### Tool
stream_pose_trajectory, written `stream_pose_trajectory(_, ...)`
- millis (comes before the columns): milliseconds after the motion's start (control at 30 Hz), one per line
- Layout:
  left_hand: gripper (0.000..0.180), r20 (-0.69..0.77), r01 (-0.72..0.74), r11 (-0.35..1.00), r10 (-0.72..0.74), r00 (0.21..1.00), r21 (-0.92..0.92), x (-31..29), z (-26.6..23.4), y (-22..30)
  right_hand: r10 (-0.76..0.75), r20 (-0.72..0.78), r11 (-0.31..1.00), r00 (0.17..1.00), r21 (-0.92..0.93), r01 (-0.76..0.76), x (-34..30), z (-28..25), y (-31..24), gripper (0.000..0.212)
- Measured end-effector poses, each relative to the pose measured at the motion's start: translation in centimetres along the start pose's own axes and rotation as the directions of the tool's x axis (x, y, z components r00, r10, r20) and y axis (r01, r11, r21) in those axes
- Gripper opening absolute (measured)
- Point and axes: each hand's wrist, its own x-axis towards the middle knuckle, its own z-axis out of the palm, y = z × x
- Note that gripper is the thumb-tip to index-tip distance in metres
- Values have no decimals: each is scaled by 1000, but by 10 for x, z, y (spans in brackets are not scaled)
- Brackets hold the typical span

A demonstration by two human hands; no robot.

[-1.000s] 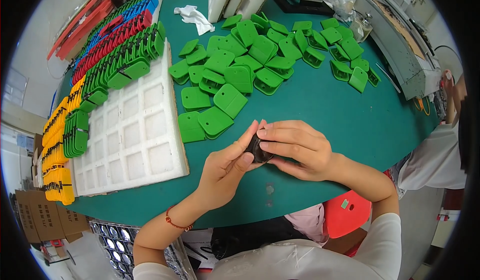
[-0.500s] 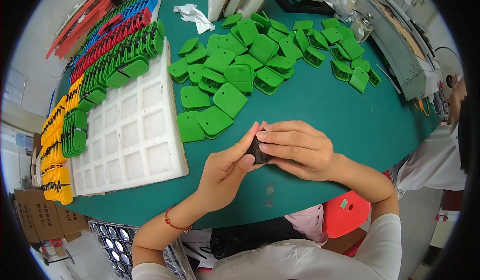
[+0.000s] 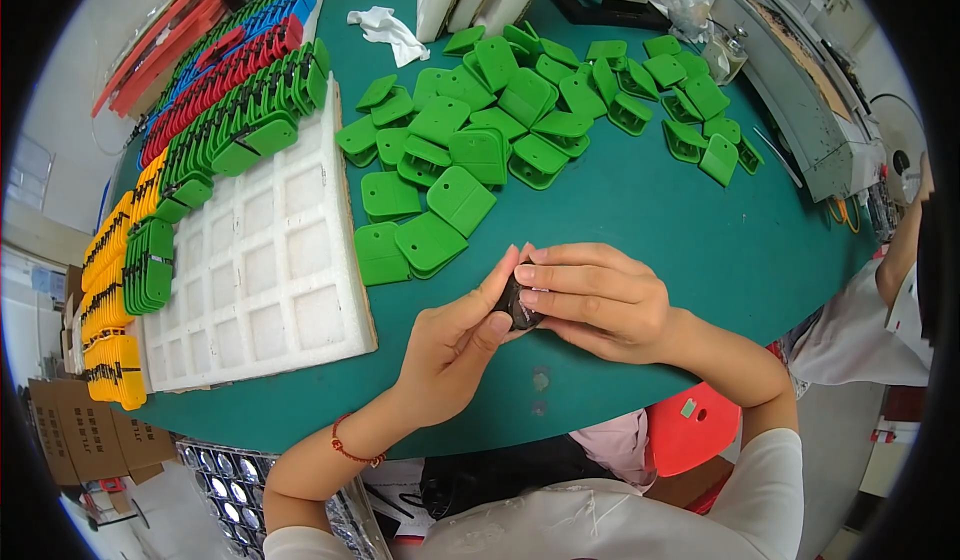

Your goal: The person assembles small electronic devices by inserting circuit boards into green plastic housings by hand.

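Over the near middle of the table, my left hand and my right hand meet around a small dark, rounded piece. The left thumb and fingers pinch it from the left side. From the right, my right fingers lie closed across its upper part and hide much of it, so its exact kind does not show. Beyond my hands lie loose green folded plastic pieces, some with a small round hole. The closest of them are just past my left fingertips, apart from both hands.
To the left lies a white foam tray with square pockets; rows of green, red, blue and yellow pieces with black parts stand along it. A white cloth, foam boards and a grey machine are farther back. Another person's arm shows at right.
Both hands stay in place around the dark piece, which looks slightly turned between the fingers. At the right edge, the other person's arm and sleeve have shifted.
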Motion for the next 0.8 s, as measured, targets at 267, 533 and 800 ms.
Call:
stream_pose_trajectory(267, 46, -68, -55, 995, 61, 996, 81, -3, 7, -9, 102, 5, 994, 995, 46, -102, 4, -2, -8, 46)
stream_pose_trajectory(533, 27, -143, -274, 962, 273, 951, 14, 0, 18, -10, 138, -43, 990, 989, -18, -139, 0, -2, -9, 37)
stream_pose_trajectory(800, 32, -36, -401, 792, 468, 883, 460, -1, 10, -14, 147, -51, 974, 988, 179, -136, -2, 2, -11, 26)
